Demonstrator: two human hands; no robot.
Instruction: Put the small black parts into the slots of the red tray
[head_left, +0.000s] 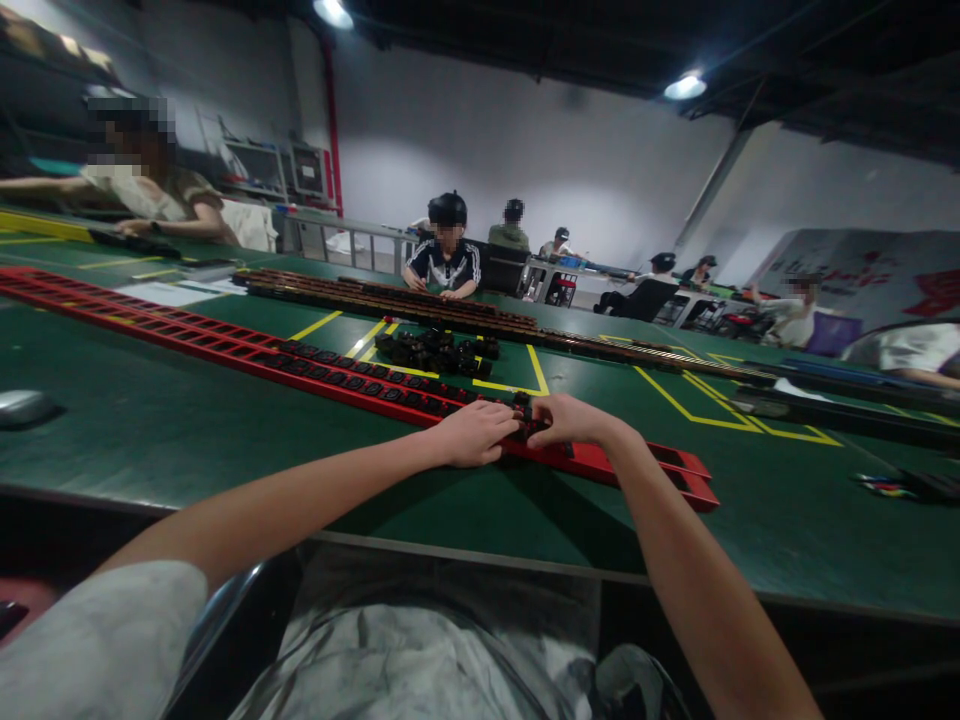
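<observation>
A long red slotted rail [420,410] lies on the table in front of me, running from the far left to the right. Square black socket-like modules [352,380] fill part of its slots. My right hand [566,418] is closed, with thumb and fingers pinching a small black module [521,402] at the rail. From the left, my left hand [476,432] rests over the rail, its fingers bent together against the same spot. What its fingertips grip is partly hidden. Beyond the rail lies a pile of loose black modules [435,352].
The green table [247,460] carries yellow tape outlines. Long brown rails [390,300] and a black rail [840,415] lie farther back. A grey computer mouse [26,407] is at left, a bundle of wires [892,487] at right. Several people sit around, one opposite [446,262].
</observation>
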